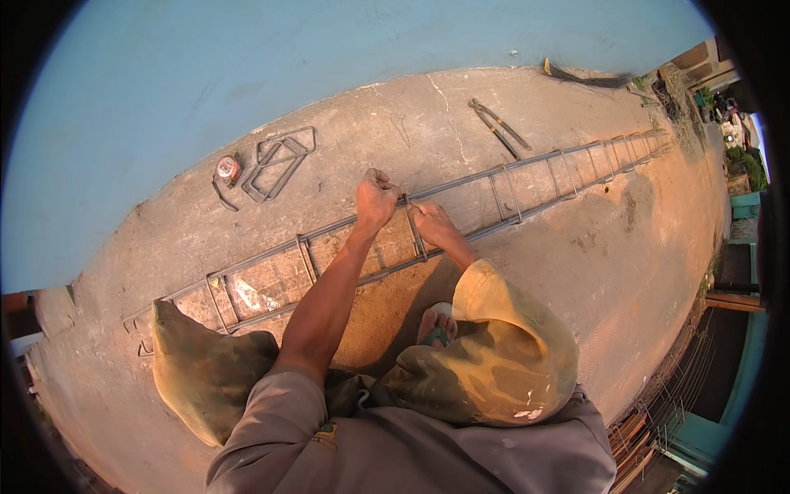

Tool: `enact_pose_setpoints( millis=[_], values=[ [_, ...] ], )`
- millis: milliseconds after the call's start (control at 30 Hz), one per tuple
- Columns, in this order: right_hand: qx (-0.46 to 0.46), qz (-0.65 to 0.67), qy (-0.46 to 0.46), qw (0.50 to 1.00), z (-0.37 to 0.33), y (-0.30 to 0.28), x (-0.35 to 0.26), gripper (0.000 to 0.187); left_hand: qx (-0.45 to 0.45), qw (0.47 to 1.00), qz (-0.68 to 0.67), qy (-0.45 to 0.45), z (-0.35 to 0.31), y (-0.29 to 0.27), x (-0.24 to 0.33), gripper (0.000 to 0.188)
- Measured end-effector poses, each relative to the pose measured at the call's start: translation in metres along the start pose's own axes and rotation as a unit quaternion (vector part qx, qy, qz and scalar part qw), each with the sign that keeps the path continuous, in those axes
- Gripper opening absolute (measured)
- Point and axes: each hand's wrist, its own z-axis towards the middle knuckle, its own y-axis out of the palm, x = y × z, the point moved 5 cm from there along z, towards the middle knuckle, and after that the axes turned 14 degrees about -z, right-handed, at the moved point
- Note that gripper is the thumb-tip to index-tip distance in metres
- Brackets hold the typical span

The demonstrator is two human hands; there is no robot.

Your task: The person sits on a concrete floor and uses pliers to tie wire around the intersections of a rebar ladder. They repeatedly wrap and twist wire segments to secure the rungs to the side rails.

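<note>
A long reinforcing-bar cage (284, 247) lies across the concrete floor in front of me, its bars joined by several bent stirrups (415, 226). At its far bar, my left hand (377, 200) is closed beside a stirrup corner. My right hand (436, 224) comes in from the other side of that corner, its fingers pinched together against the joint. Anything gripped in either hand is too small to make out. Orange-handled nippers (498, 130) lie beyond the cage to the right.
Loose rectangular stirrups (280, 165) lie beyond the cage at left, beside a red tape measure (227, 170) and a short dark curved piece (223, 198). A blue wall (329, 49) stands behind. My sandalled foot (438, 325) is close to the near bar. Thin rods (634, 440) are stacked at lower right.
</note>
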Motion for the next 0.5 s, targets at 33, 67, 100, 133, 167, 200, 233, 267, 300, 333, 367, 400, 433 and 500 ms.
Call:
enact_pose_setpoints(
  millis=[33, 67, 100, 133, 167, 200, 233, 267, 300, 333, 367, 400, 433, 500],
  values=[
    [0.013, 0.011, -0.001, 1.000, -0.003, -0.004, -0.005, 0.039, -0.004, 1.000, -0.011, -0.007, -0.005, -0.002, 0.005, 0.042],
    [0.028, 0.022, 0.000, 0.999, -0.007, -0.007, -0.006, 0.037, -0.011, 1.000, -0.023, -0.013, -0.010, -0.001, 0.008, 0.045],
    [0.037, -0.006, -0.014, 0.999, -0.005, -0.003, -0.004, 0.036, -0.014, 1.000, -0.020, 0.002, -0.014, -0.005, 0.008, 0.049],
    [0.047, -0.033, -0.027, 0.998, -0.002, 0.000, 0.001, 0.035, -0.018, 1.000, -0.017, 0.017, -0.018, -0.009, 0.007, 0.053],
    [0.054, -0.063, -0.045, 0.996, 0.000, 0.000, 0.004, 0.034, -0.018, 0.999, -0.015, 0.031, -0.020, -0.012, 0.007, 0.058],
    [0.044, -0.063, -0.051, 0.996, -0.001, -0.005, 0.007, 0.032, -0.016, 0.999, -0.005, 0.038, -0.021, -0.011, 0.007, 0.062],
    [0.033, -0.059, -0.055, 0.996, -0.003, -0.013, 0.007, 0.031, -0.016, 0.999, 0.008, 0.043, -0.022, -0.007, 0.006, 0.067],
    [-0.001, -0.033, -0.004, 0.999, -0.005, -0.022, 0.008, 0.029, -0.004, 0.999, 0.035, 0.026, -0.021, -0.004, 0.009, 0.066],
    [-0.034, -0.009, 0.050, 0.998, -0.007, -0.026, 0.006, 0.028, 0.006, 0.998, 0.061, 0.010, -0.020, 0.001, 0.015, 0.066],
    [-0.029, -0.024, 0.031, 0.999, -0.007, -0.028, -0.001, 0.027, 0.005, 0.997, 0.079, -0.004, -0.018, 0.006, 0.018, 0.065],
    [-0.018, -0.045, 0.015, 0.999, -0.007, -0.037, -0.005, 0.026, 0.005, 0.997, 0.073, -0.007, -0.017, 0.006, 0.017, 0.066],
    [-0.007, -0.065, 0.001, 0.998, -0.007, -0.043, -0.008, 0.026, 0.002, 0.998, 0.067, -0.010, -0.016, 0.004, 0.014, 0.067],
    [0.004, -0.121, -0.048, 0.992, -0.005, -0.044, -0.016, 0.024, -0.001, 0.998, 0.061, -0.013, -0.016, 0.002, 0.011, 0.067],
    [-0.028, -0.259, -0.078, 0.962, -0.004, -0.054, -0.047, 0.021, -0.021, 0.998, 0.056, 0.008, -0.017, -0.002, 0.007, 0.068]
  ],
)
